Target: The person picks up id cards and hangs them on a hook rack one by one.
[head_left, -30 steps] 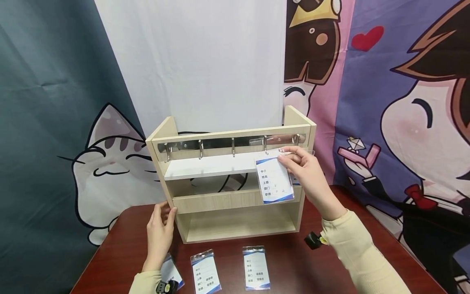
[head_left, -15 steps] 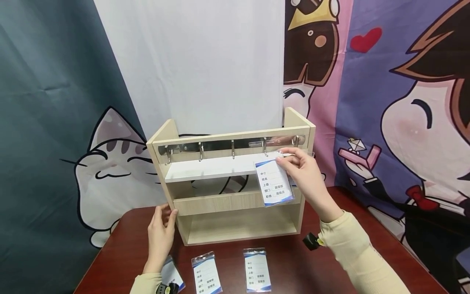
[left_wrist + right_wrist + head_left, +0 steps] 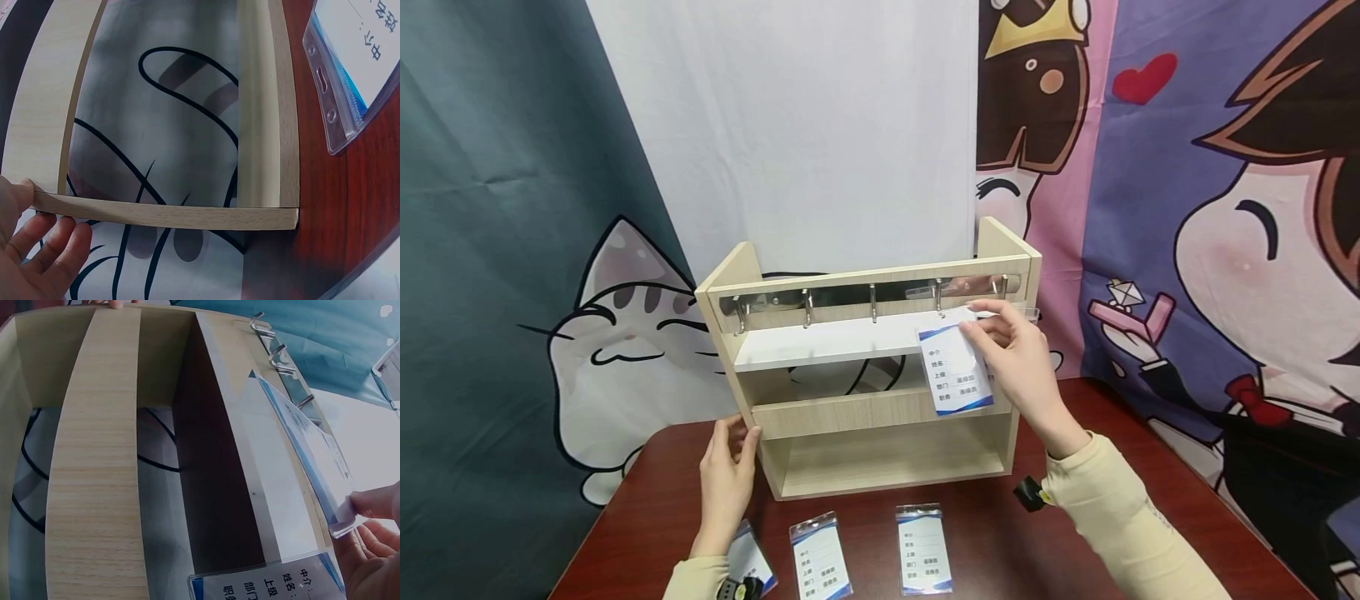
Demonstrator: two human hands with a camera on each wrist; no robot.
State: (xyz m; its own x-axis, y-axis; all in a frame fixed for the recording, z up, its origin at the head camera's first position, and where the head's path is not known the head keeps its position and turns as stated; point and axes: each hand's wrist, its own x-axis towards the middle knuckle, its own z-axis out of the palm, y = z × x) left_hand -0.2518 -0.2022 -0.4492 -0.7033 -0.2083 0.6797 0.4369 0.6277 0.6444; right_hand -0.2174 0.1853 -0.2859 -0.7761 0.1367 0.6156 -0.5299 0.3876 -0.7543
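Observation:
My right hand pinches a clear-sleeved ID badge by its upper right corner, thumb in front. It hangs slightly tilted just below the second hook from the right; whether it touches the hook I cannot tell. In the right wrist view, another badge is at the bottom edge, mostly hidden by my hand in the head view. My left hand grips the left side panel of the wooden shelf, thumb on the front edge and fingers outside.
Several metal hooks line a shiny strip across the shelf top. On the red-brown table in front lie a right badge, a middle badge and a left badge partly behind my left wrist. Printed curtains hang behind.
My right hand and forearm have shifted slightly left, with the badge staying near the same hook. My left hand keeps its grip on the side panel.

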